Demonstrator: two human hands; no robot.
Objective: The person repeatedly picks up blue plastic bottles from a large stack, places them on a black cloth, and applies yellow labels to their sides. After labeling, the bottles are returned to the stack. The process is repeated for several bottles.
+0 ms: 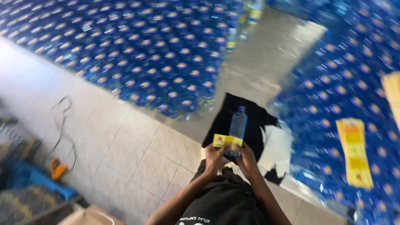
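Both hands met at our lap | left hand (214,157) fingers pinched yellow label (227,140) against clear bottle (237,129) | right hand (246,160) gripped its base | risk: label could skew, bottle slip onto tiled floor (137,146) below

Both forearms angled inward, left hand (214,157) and right hand (246,159) close together, fingers curled in grip.

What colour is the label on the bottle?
Yellow, with a small red mark; the label on the bottle shows in the head view.
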